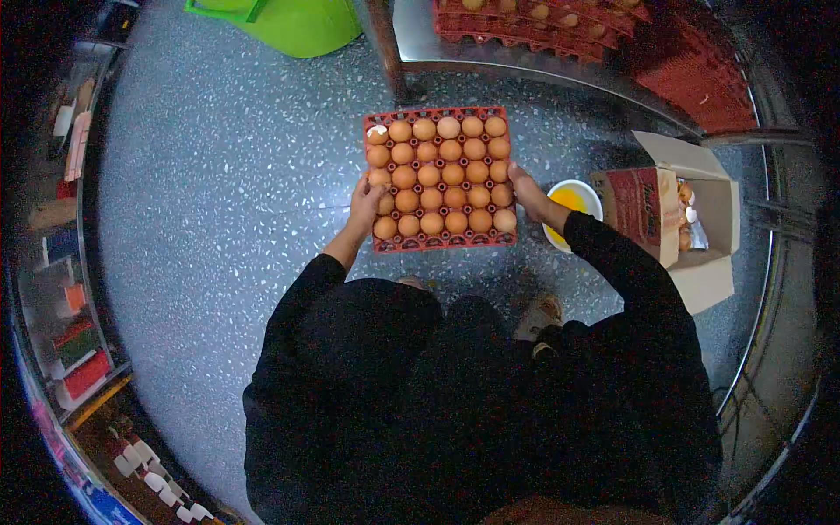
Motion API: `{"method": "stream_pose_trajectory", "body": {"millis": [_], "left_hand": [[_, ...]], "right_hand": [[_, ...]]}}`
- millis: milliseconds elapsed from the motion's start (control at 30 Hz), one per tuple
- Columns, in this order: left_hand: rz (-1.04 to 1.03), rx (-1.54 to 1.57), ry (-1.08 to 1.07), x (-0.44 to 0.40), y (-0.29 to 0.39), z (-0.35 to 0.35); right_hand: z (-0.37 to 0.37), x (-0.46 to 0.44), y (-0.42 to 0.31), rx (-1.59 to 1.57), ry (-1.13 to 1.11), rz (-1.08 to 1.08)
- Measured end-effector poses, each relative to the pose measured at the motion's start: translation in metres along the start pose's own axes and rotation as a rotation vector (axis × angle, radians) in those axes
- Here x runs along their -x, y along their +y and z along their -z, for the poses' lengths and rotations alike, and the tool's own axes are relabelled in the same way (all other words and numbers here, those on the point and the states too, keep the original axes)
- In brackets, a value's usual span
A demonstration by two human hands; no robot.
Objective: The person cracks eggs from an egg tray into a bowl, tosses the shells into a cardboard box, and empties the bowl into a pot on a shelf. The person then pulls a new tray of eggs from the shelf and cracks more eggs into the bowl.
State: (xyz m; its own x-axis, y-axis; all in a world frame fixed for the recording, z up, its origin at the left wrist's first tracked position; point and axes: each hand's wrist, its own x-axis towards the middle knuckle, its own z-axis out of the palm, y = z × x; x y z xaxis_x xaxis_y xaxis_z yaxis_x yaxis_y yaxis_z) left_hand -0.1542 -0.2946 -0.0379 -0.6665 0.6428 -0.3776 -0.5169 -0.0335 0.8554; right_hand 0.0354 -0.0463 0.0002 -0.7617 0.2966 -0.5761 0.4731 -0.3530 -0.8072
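Note:
Between my hands is a red egg tray (442,246) filled with rows of brown eggs. My left hand (365,206) grips its left edge, with the thumb over the rim by the eggs. On the opposite edge, my right hand (528,191) is closed around the side. The egg at the tray's far left corner (376,135) has a white patch on top, perhaps broken shell. Just right of my right hand, a white bowl (596,206) of yellow beaten-looking egg stands on the floor, partly hidden by my wrist.
An open cardboard box (719,219) with eggshells inside sits to the right. Stacked egg trays (534,31) rest on a metal surface at the far right. A green plastic tub (306,26) stands at the back. Shelves with packets (83,367) line the left side.

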Motion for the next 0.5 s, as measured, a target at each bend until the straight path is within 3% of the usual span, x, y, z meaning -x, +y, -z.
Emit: {"method": "stream_pose_trajectory", "body": {"millis": [67,100,167,200,267,300,367,500], "left_hand": [[0.018,0.004,0.026,-0.003,-0.003,-0.002],[0.032,0.007,0.049,-0.005,-0.004,-0.003],[-0.002,-0.079,0.03,-0.015,-0.017,0.003],[-0.038,-0.164,0.009,-0.021,-0.023,0.007],[-0.038,-0.14,-0.026,-0.028,-0.025,0.006],[-0.04,-0.113,-0.062,-0.031,-0.026,0.004],[-0.041,-0.088,-0.052,-0.035,-0.025,-0.001],[-0.036,-0.06,-0.073,-0.039,-0.022,-0.003]], "right_hand": [[0.012,-0.025,0.027,-0.079,0.039,0.2],[0.016,-0.029,0.032,-0.079,0.039,0.196],[0.016,-0.026,0.025,-0.149,0.213,-0.102],[0.017,-0.027,0.024,-0.15,0.213,-0.106],[0.028,-0.036,0.032,-0.232,-0.102,0.184],[0.036,-0.042,0.037,-0.234,-0.1,0.178],[0.042,-0.052,0.035,0.122,0.113,0.143],[0.032,-0.034,0.008,0.004,0.116,0.112]]}}
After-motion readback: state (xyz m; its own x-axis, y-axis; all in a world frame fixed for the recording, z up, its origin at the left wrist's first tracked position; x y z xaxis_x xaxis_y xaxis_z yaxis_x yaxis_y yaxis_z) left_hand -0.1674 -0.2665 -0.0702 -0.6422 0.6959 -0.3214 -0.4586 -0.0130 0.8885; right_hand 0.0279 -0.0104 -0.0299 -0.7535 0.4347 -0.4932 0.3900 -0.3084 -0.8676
